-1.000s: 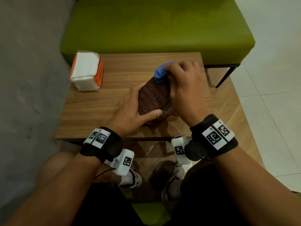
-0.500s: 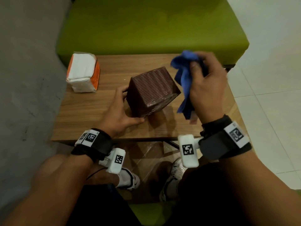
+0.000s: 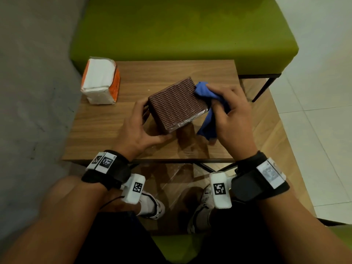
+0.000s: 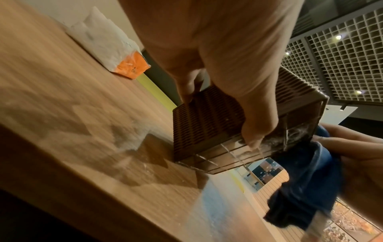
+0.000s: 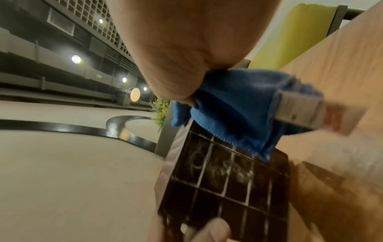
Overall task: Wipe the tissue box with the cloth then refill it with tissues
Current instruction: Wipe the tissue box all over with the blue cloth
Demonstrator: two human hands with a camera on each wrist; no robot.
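The brown woven tissue box (image 3: 176, 103) stands tilted on the wooden table (image 3: 106, 134), one edge raised. My left hand (image 3: 140, 128) grips its left side, thumb along the near lower edge (image 4: 254, 131). My right hand (image 3: 231, 115) holds the bunched blue cloth (image 3: 206, 105) against the box's right side, its loose end hanging toward the table. The right wrist view shows the blue cloth (image 5: 238, 111) pressed on the box's gridded dark face (image 5: 225, 176). A white tissue pack (image 3: 101, 82) with orange ends lies at the table's far left corner.
A green padded bench (image 3: 181, 29) stands right behind the table. Grey floor lies to the left, white tiles to the right. My knees and shoes show under the table's near edge (image 3: 148, 160).
My right hand came off the box with the cloth, lifted to the right, then returned to the box's right side. The left hand turned and tilted the box.
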